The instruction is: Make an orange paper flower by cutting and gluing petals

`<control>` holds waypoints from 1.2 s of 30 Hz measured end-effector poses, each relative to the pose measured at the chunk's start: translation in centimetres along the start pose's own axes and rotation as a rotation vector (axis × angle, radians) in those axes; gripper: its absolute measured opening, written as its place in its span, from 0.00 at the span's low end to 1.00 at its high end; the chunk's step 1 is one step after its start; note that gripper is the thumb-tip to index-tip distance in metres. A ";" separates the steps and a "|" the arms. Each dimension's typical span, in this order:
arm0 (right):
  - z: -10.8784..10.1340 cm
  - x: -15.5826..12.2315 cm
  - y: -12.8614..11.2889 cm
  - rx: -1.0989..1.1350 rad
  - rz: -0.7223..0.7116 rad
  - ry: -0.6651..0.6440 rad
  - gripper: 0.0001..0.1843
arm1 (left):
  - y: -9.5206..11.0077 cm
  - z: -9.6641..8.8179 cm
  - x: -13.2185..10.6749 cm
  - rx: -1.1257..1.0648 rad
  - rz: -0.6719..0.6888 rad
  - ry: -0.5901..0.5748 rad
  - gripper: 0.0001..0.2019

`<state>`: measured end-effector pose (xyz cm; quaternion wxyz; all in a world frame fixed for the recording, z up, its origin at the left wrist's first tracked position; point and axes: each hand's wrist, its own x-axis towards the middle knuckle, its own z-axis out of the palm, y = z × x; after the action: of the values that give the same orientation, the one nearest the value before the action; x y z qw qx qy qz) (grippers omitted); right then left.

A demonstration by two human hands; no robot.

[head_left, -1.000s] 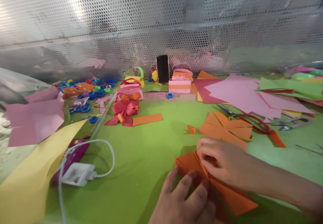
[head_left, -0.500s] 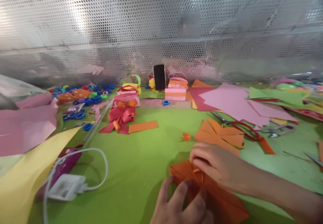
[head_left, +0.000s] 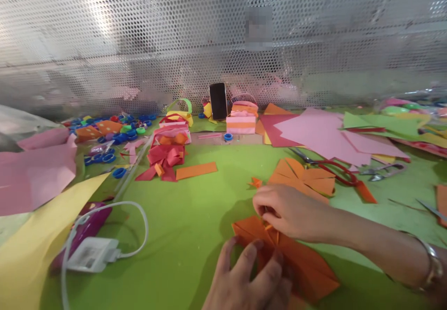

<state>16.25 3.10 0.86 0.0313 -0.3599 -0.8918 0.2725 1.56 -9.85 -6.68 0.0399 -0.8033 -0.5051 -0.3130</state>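
Note:
A folded orange paper piece lies on the green table cover near the front. My left hand presses on its near edge with the fingers bent down on the paper. My right hand reaches in from the right and pinches the pleated middle of the same piece between thumb and fingertips. Just behind my right hand lies a second orange pleated bow shape.
Red-handled scissors and pink sheets lie at the right. A white charger with cable, a yellow sheet and pink paper are at the left. A red bow, small paper baskets, a standing phone and blue rings sit at the back by the perforated metal wall.
My right hand has shifted a little left and further back along the orange piece's middle. The view has drifted slightly; my left hand stays on the paper's near edge.

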 end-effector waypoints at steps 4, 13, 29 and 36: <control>-0.1 -0.9 -0.2 0.029 -0.022 0.013 0.12 | -0.3 -0.2 -0.2 0.039 0.092 -0.047 0.09; 0.2 -2.0 0.2 0.031 0.004 0.115 0.12 | -0.9 -0.4 0.2 0.061 0.199 -0.017 0.08; 2.7 -7.6 1.0 -0.060 -0.024 0.226 0.16 | -1.5 -2.5 1.9 -0.039 0.356 -0.089 0.11; 3.2 -5.4 2.2 -0.016 0.094 0.136 0.13 | -1.5 -2.4 1.6 -0.081 0.287 -0.130 0.11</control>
<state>20.78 -0.64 -2.17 0.0763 -0.4191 -0.8719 0.2414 -0.37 -8.76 -4.22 0.0192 -0.8867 -0.3736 -0.2717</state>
